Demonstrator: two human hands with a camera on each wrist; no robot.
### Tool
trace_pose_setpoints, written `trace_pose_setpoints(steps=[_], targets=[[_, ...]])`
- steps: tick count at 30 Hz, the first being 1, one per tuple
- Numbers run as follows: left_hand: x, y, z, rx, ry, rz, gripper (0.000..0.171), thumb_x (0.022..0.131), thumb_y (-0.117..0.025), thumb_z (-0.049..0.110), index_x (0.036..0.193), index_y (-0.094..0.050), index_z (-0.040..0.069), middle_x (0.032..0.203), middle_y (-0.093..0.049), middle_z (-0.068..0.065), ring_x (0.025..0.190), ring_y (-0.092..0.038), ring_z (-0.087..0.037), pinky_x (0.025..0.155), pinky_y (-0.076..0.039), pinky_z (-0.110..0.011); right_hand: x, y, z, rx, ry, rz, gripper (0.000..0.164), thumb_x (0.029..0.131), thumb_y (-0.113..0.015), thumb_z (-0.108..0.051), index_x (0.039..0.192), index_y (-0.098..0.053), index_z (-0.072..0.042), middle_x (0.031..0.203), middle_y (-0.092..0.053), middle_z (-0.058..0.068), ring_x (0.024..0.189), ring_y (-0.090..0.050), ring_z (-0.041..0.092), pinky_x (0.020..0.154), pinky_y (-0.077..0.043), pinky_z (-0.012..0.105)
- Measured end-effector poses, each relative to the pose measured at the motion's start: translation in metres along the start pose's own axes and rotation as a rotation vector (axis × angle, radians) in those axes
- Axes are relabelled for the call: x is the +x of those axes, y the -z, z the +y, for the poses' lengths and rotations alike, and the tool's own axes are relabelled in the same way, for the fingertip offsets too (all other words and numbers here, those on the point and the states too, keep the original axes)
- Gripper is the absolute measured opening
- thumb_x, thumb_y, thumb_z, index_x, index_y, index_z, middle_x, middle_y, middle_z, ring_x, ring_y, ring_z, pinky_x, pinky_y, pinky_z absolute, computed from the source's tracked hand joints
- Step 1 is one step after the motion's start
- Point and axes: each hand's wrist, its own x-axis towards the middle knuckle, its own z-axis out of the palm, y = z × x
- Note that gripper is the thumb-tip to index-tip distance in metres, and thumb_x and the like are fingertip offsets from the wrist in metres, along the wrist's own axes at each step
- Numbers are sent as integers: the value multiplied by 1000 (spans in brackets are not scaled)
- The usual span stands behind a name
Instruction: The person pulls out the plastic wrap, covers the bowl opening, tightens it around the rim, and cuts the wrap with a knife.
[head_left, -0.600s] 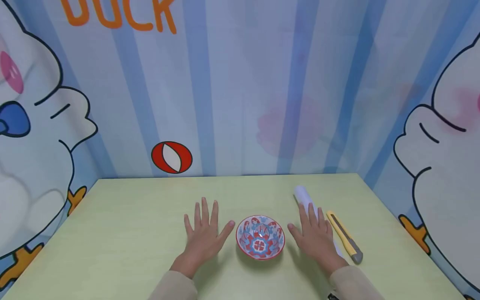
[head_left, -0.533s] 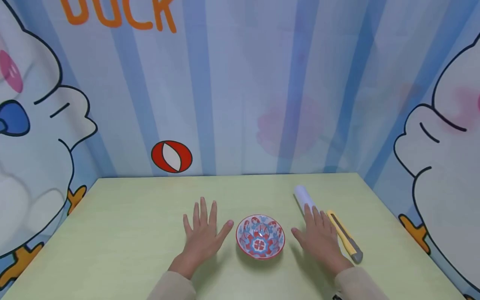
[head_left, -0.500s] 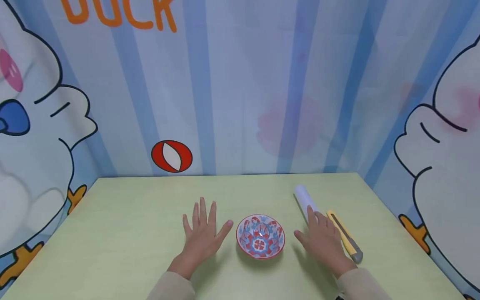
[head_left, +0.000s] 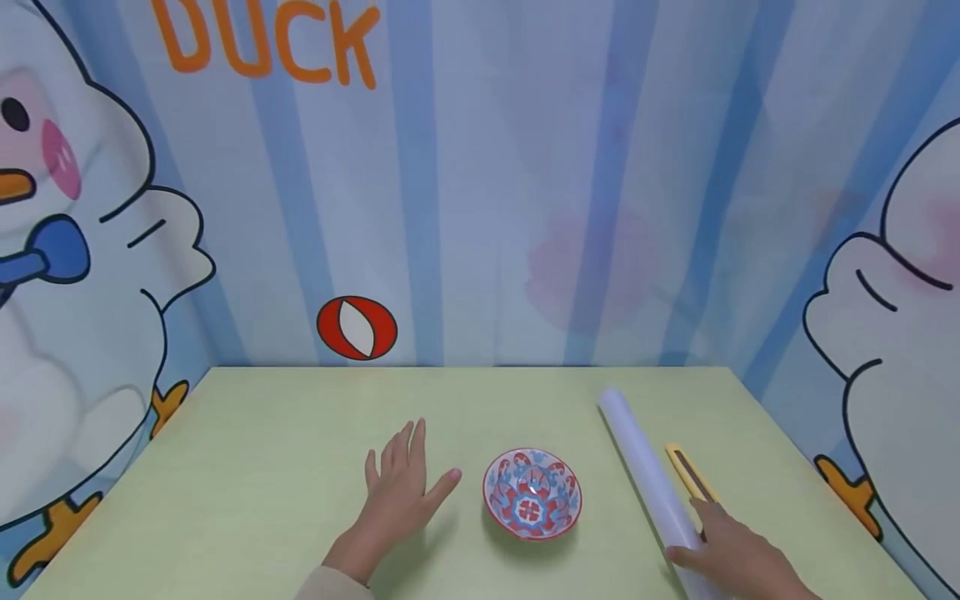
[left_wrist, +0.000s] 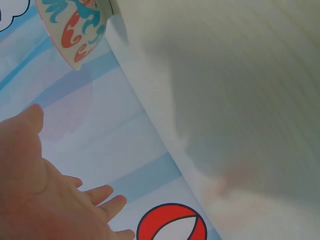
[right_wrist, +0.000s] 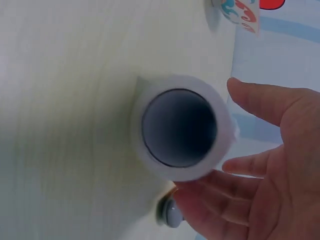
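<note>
A white hollow roll [head_left: 643, 471] lies lengthwise on the table. My right hand [head_left: 738, 554] is at its near end, thumb on one side and fingers on the other. In the right wrist view the roll's open end [right_wrist: 138, 125] faces the camera, and some fingers pass behind it. Beside those fingers is a yellow utility knife [head_left: 684, 467], its near part hidden by the hand. My left hand [head_left: 397, 496] holds nothing; its fingers are extended, with the thumb pointing toward a red and blue patterned bowl [head_left: 531, 496].
The bowl stands upright between my left hand and the roll. The pale green table [head_left: 285, 467] reaches back to a blue striped cloth backdrop [head_left: 480, 208] with duck drawings on both sides and a red and white ball print [head_left: 357, 327].
My right hand has moved right and nearer from above the roll to its near end, uncovering most of it. My left hand has tilted slightly. The head view has shifted.
</note>
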Motion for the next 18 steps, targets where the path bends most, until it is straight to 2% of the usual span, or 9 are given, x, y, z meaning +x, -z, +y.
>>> trace_pose_setpoints(steps=[7, 9, 13, 15, 18], targets=[[-3, -8, -1, -14, -20, -38, 84, 86, -55, 50, 145, -18, 2, 147, -26, -20, 134, -21, -39, 106, -6, -65, 6, -11, 3, -1, 7, 23, 94, 68, -66, -61, 129, -44, 7, 107, -61, 19, 84, -54, 23, 78, -47, 49], [-3, -10, -2, -30, -16, -47, 83, 86, -56, 49, 145, -19, 2, 146, -28, -20, 134, -24, -38, 105, -8, -65, 6, -11, 1, -3, 38, 53, 90, 71, -66, -59, 129, -44, 7, 108, -60, 19, 89, -55, 24, 79, -46, 50], [1, -10, -8, -74, -18, -68, 82, 87, -54, 51, 144, -21, 2, 145, -31, -19, 134, -27, -37, 106, -17, -61, 4, -8, -8, -12, 135, 143, 79, 77, -65, -49, 129, -45, 6, 119, -56, 24, 104, -56, 35, 81, -46, 53], [4, -8, -11, -110, -38, -53, 76, 89, -53, 48, 143, -25, 2, 143, -37, -17, 132, -32, -35, 105, -24, -58, 4, -6, -13, -11, 184, 186, 74, 80, -65, -44, 130, -44, 6, 123, -54, 26, 109, -53, 40, 82, -45, 55], [10, -6, -14, -173, -85, 16, 61, 91, -54, 38, 139, -36, 4, 134, -49, -13, 126, -42, -31, 102, -33, -52, 6, -2, -21, -1, 224, 228, 68, 82, -63, -37, 132, -44, 4, 123, -54, 26, 108, -54, 40, 82, -45, 55]])
